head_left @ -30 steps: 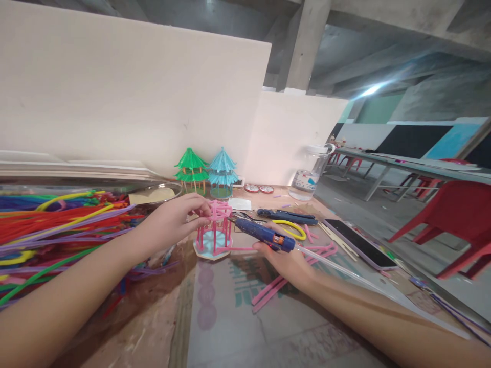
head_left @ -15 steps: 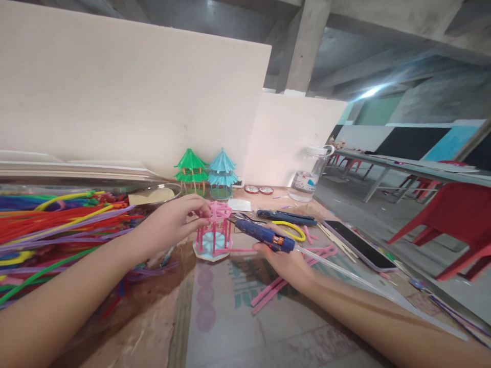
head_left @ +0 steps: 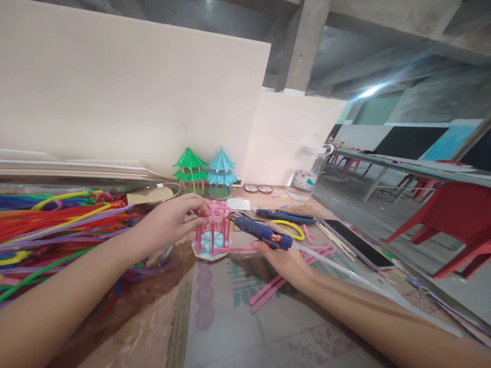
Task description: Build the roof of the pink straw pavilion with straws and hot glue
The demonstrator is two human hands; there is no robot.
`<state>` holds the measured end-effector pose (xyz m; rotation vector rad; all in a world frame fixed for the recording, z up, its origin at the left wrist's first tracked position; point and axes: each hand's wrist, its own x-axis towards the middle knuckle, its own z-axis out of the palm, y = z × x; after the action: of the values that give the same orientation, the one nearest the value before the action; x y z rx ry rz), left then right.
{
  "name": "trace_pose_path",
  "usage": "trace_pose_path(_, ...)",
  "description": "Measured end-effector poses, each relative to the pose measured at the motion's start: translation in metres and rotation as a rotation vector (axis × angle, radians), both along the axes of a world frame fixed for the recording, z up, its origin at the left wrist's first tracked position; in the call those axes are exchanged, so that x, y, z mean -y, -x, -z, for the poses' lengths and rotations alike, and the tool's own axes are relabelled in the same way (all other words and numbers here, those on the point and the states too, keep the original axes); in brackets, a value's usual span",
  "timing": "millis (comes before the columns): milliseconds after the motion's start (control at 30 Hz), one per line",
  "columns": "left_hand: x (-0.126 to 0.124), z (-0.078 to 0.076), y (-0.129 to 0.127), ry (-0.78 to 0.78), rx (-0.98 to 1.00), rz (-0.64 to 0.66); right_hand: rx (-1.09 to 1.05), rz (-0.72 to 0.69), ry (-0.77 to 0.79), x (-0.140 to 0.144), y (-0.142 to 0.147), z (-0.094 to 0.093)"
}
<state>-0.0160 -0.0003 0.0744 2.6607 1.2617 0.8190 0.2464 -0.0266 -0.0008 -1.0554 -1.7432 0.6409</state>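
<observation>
From my head view, my left hand (head_left: 169,222) reaches in from the left and its fingers (head_left: 199,221) pinch the top edge of the pink frame (head_left: 213,232), a small pavilion of pink sticks standing upright on a pale blue base near the middle of the worktop (head_left: 230,322). My right hand (head_left: 282,258) comes in from the right, its fingers wrapped around the blue glue gun (head_left: 259,232); the nozzle points left and sits just at the frame's upper right side, though I cannot tell whether it touches. A clear glue stick (head_left: 337,266) trails out of the gun's back end, toward me and to the right, above my forearm. Under my right hand lie loose pink sticks (head_left: 268,291), flat on the worktop. On the left, a big heap of pipe cleaners (head_left: 57,225) in red, purple, yellow and green spreads beside my left arm. Behind the frame, against the white board, stand a green pavilion (head_left: 190,171) and a blue pavilion (head_left: 220,174), side by side. To the right of the gun lie a yellow loop (head_left: 295,230) and a dark blue tool (head_left: 286,215), then a phone (head_left: 355,243) face up near the worktop's edge. A clear jar (head_left: 309,174) stands further back. Red chairs (head_left: 445,220) stand off the right side, well apart.
</observation>
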Motion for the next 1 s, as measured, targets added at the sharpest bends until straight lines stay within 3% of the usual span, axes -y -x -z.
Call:
trace_pose_path(133,-0.001,0.0,0.001,0.007,-0.008,0.007,-0.008,-0.033,0.009,-0.002,0.0,0.001)
trace_pose_path(300,-0.009,0.0,0.007,0.026,-0.003,0.021,-0.034,0.054,-0.028,-0.001,-0.003,-0.004)
trace_pose_path(500,-0.008,0.002,0.009,0.076,0.061,-0.042,-0.021,0.074,-0.043,-0.014,-0.018,-0.027)
trace_pose_path(767,-0.006,0.001,0.007,0.096,0.037,-0.057,0.299,0.156,0.126,-0.091,-0.027,-0.072)
trace_pose_path(867,-0.007,0.001,0.008,0.084,0.03,-0.068,0.325,0.141,0.168,-0.127,-0.023,-0.072)
trace_pose_path(1000,-0.007,0.002,0.009,0.078,0.027,-0.064,0.374,0.109,0.23,-0.161,-0.018,-0.052)
